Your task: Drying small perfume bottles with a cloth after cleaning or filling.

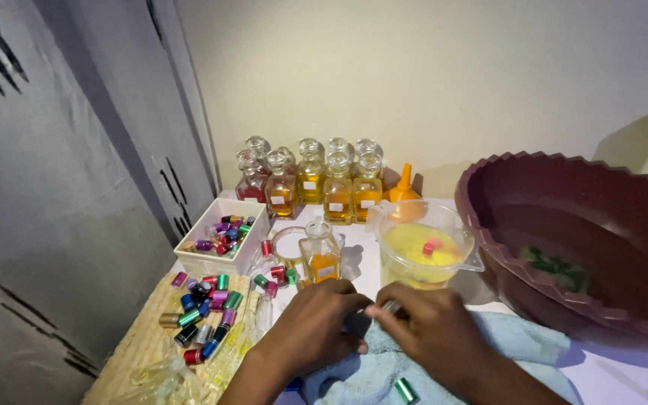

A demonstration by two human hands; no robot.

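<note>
My left hand (310,326) and my right hand (433,330) meet over a light blue towel (519,341) at the table's front. The fingers of both pinch a small clear vial with a metal end (388,307) between them; most of it is hidden by the fingers. A square glass bottle of amber liquid (320,255) stands just behind my left hand. A clear plastic jug of yellow liquid (421,251), with a small pink piece floating in it, stands behind my right hand.
Several stoppered glass bottles of amber and red liquid (316,180) line the wall, with an orange funnel (403,187) beside them. A white box (219,244) and woven mat (140,341) hold coloured metallic caps. A large maroon basin (586,232) fills the right. A green cap (406,390) lies on the towel.
</note>
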